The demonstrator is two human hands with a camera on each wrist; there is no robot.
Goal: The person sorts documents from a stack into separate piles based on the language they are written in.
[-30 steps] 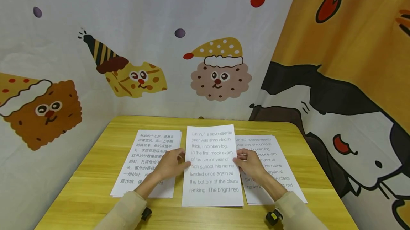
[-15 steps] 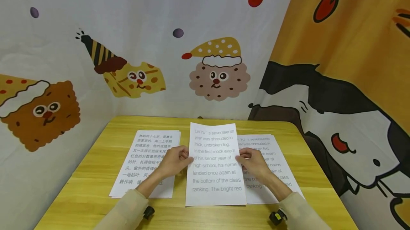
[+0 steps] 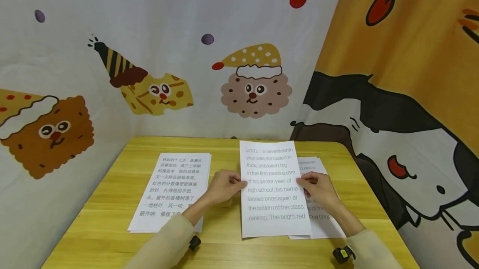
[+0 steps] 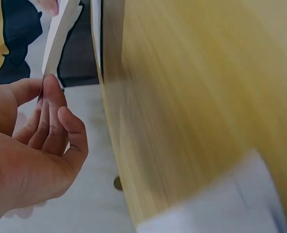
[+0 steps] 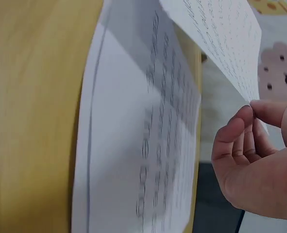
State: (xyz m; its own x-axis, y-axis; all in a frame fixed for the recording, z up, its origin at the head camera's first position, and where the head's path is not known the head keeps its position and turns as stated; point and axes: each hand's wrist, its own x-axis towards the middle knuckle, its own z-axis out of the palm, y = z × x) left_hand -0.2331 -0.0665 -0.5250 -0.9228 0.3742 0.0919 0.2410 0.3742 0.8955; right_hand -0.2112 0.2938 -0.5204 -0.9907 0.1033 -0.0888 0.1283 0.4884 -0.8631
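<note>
A white sheet of paper printed with English text is held up over the table, right of its middle. My left hand pinches its left edge between thumb and fingers. On the opposite edge, my right hand pinches the sheet in the same way. Below and behind it, partly covered, lies a stack of English-printed sheets. The right wrist view shows that stack flat on the wood, the held sheet raised above it. In the left wrist view the held paper appears edge-on.
A stack of sheets with Chinese text lies on the left of the yellow wooden table. Behind the table hangs a white cartoon-print curtain, with an orange cartoon cloth along the right.
Both hands have carried the held sheet to the right, and it now overlaps more of the right stack. More of the left stack's text is uncovered.
</note>
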